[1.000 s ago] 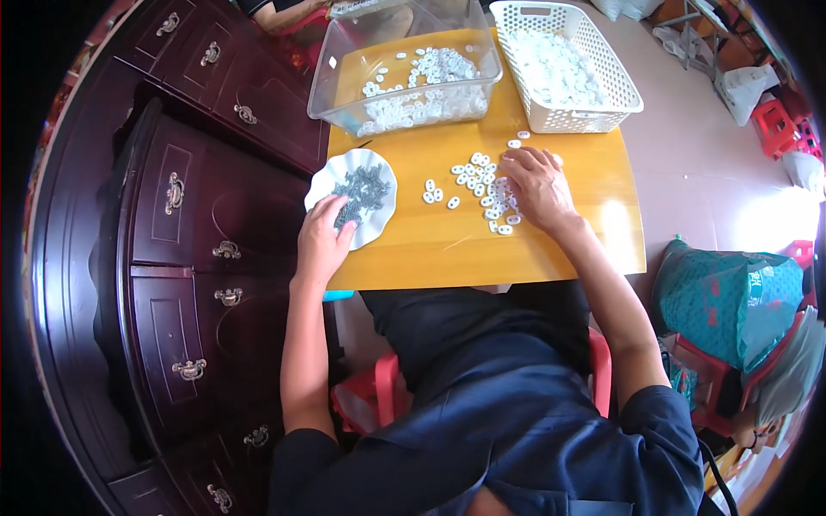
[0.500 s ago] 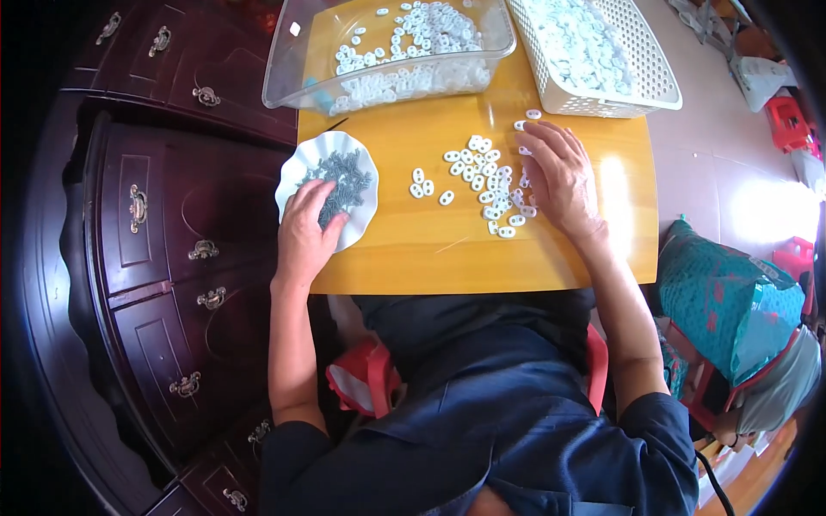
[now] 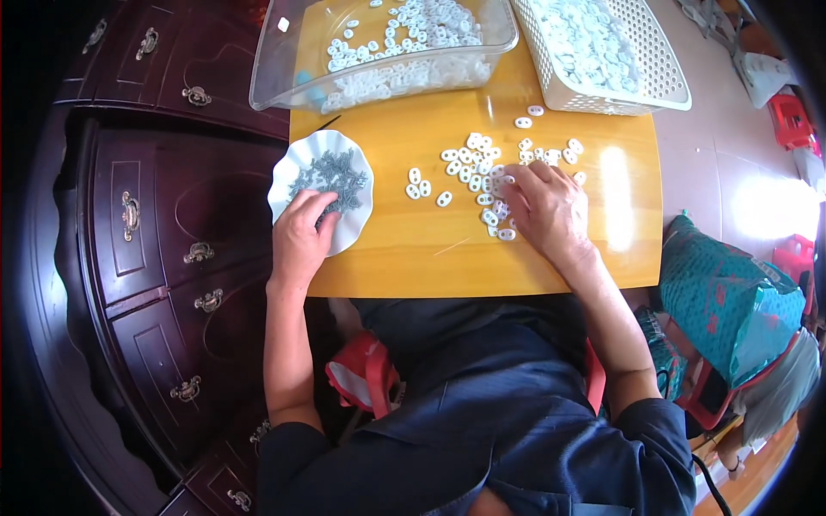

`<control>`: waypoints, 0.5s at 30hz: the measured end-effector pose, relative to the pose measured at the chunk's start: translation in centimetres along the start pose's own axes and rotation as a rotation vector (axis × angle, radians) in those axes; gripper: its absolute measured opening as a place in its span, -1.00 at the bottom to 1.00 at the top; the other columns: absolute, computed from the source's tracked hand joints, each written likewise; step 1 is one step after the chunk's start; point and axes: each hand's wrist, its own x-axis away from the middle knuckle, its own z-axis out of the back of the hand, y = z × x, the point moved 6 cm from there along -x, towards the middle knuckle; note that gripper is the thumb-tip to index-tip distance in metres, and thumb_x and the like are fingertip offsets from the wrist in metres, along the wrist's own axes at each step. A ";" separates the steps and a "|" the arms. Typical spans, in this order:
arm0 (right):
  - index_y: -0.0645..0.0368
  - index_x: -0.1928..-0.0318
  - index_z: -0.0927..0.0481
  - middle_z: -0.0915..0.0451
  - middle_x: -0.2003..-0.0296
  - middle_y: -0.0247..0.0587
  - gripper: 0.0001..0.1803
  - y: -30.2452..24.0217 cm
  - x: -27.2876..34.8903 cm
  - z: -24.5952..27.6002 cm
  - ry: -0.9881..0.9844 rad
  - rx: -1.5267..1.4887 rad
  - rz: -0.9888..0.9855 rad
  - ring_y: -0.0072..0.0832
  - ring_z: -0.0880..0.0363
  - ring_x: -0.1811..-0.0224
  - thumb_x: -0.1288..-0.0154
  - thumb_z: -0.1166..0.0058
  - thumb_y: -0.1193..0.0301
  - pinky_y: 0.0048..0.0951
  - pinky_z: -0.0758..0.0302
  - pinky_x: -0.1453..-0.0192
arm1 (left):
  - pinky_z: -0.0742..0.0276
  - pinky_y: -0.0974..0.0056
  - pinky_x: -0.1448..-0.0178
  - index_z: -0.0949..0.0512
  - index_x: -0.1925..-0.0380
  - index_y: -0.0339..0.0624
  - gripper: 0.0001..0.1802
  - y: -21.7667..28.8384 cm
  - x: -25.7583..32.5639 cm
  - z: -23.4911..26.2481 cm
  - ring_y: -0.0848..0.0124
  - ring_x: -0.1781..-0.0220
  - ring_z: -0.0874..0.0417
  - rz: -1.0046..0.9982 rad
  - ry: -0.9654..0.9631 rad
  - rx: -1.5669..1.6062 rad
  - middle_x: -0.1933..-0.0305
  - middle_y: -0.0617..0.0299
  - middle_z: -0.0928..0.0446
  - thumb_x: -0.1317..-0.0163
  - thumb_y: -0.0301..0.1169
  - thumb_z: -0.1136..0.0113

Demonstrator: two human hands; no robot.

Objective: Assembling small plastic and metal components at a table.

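At the rim of a scalloped white dish (image 3: 284, 172), my left hand (image 3: 298, 236) rests with its fingers curled and the thumb apart from the forefinger. Small dark grey screw-like pieces (image 3: 340, 176) lie heaped in the dish, and I see none between the fingers. My right hand (image 3: 551, 206) reaches down into loose white oval plastic pieces (image 3: 469, 163), each with two holes. Its fingers are bent and bunched at the tips. What they pinch, if anything, is hidden. Several more white pieces (image 3: 551, 155) lie just beyond that hand, and a small group (image 3: 419, 185) sits nearer the dish.
A clear plastic bin (image 3: 275, 82) and a white perforated basket (image 3: 667, 82), both with many white pieces, stand at the table's (image 3: 387, 267) far side. Dark wooden drawers (image 3: 129, 215) line the left. On the right are a teal bag (image 3: 723, 292) and a person's arm (image 3: 731, 451).
My right hand has moved left and nearer, onto the white pieces, uncovering others to its right. My left hand has drawn back toward the dish's near rim, its fingers more curled.
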 end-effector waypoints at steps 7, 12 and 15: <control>0.07 0.23 -0.62 -0.59 0.37 -0.24 -0.87 -0.2 -1.2 -1.0 0.021 -0.008 0.075 -0.21 -0.64 0.27 -0.21 -0.27 0.42 -0.17 -0.54 0.17 | -0.60 0.11 0.10 -0.64 0.14 -0.24 -0.72 0.2 -0.2 0.0 0.05 0.14 -0.68 0.022 -0.030 0.010 0.16 0.09 -0.62 -0.10 -0.60 -0.36; 0.06 0.22 -0.63 -0.59 0.36 -0.27 -0.85 -0.2 -0.6 0.2 0.108 -0.050 0.076 -0.22 -0.63 0.26 -0.18 -0.27 0.46 -0.19 -0.52 0.14 | -0.60 0.11 0.10 -0.64 0.14 -0.24 -0.72 0.4 -0.1 0.0 0.05 0.14 -0.68 0.016 -0.021 0.013 0.16 0.10 -0.62 -0.10 -0.60 -0.36; 0.05 0.22 -0.63 -0.59 0.35 -0.28 -0.83 -0.1 -0.1 0.3 0.105 0.001 0.070 -0.23 -0.62 0.24 -0.14 -0.28 0.46 -0.20 -0.52 0.12 | -0.61 0.12 0.09 -0.63 0.14 -0.25 -0.72 0.5 0.0 0.0 0.04 0.13 -0.69 0.017 -0.015 0.025 0.14 0.09 -0.62 -0.10 -0.60 -0.36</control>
